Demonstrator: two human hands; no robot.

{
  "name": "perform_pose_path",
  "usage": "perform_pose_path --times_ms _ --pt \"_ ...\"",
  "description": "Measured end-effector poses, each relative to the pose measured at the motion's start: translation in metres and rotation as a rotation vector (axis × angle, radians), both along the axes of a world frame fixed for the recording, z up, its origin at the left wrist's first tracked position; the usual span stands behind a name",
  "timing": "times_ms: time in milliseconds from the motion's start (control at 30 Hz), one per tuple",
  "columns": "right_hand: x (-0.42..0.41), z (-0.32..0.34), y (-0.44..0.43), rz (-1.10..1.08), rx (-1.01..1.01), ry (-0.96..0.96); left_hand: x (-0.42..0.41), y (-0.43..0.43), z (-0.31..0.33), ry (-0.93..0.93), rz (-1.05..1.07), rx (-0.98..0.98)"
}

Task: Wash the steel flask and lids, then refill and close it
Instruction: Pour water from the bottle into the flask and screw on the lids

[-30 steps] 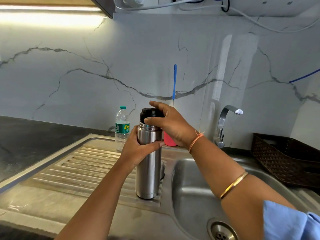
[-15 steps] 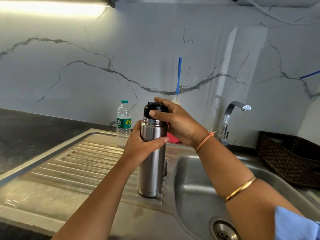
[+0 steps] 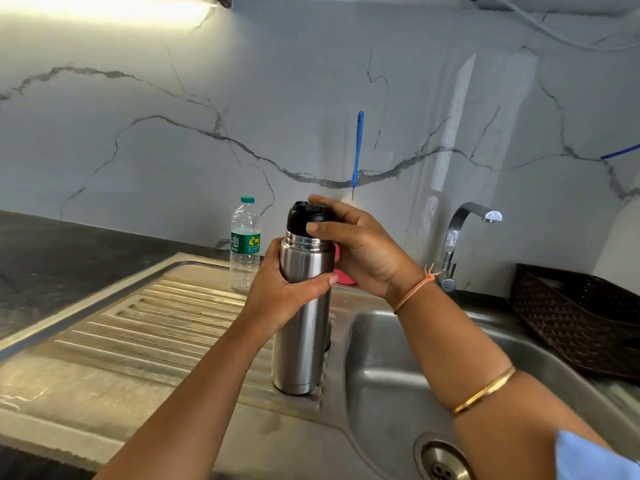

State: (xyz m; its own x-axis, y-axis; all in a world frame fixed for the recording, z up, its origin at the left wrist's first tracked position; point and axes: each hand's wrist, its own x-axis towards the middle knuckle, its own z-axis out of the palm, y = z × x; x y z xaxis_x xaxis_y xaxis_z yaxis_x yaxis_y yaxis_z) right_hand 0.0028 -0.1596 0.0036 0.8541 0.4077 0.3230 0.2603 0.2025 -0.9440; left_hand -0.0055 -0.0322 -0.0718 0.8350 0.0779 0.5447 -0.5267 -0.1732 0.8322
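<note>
The steel flask (image 3: 301, 327) stands upright on the ribbed draining board (image 3: 156, 327), at the edge next to the sink basin (image 3: 398, 375), which lies at its three o'clock. The left hand (image 3: 280, 296) is wrapped round the flask's upper body, thumb across the front, gripping it. The right hand (image 3: 360, 247) is curled over the black stopper (image 3: 299, 218) on top, fingers and thumb clasping its rim.

Whether the stopper is going on or coming off is not clear from this view; either way the step is a twist. To do it well, the left hand should press the flask down so its base does not skate on the steel ridges. The right hand should turn squarely about the flask's axis, without levering it toward the basin. A plastic water bottle (image 3: 245, 244) stands near at eleven o'clock, the tap (image 3: 460, 237) at two o'clock; neither is in the way.
</note>
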Motion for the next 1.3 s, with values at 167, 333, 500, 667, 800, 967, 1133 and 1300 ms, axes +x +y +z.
perform_pose_path --times_ms 167,333,500,667,800,967,1133,1300 --pt "-0.009 0.000 0.020 -0.481 -0.257 -0.284 0.002 0.000 0.001 0.014 -0.003 -0.024" --pt "-0.004 0.000 0.015 -0.140 -0.221 -0.083 0.000 0.003 0.001 0.010 -0.051 -0.021" --pt "-0.005 0.002 0.012 -0.186 -0.138 -0.119 0.000 -0.001 0.002 0.012 -0.001 -0.011" --pt "-0.019 -0.001 0.038 -0.627 -0.354 -0.348 -0.003 -0.003 0.002 -0.028 0.040 -0.015" --pt "-0.014 -0.002 0.025 -0.305 -0.216 -0.170 -0.001 0.001 0.001 -0.018 -0.035 -0.021" --pt "0.000 0.004 0.007 0.044 -0.111 -0.018 0.000 0.002 0.000 0.002 -0.054 -0.034" --pt "-0.009 -0.005 0.032 -0.430 -0.221 -0.212 0.001 -0.006 0.000 -0.049 0.096 0.004" --pt "-0.011 -0.011 0.030 -0.408 -0.185 -0.287 -0.002 -0.001 0.003 -0.032 0.001 -0.009"
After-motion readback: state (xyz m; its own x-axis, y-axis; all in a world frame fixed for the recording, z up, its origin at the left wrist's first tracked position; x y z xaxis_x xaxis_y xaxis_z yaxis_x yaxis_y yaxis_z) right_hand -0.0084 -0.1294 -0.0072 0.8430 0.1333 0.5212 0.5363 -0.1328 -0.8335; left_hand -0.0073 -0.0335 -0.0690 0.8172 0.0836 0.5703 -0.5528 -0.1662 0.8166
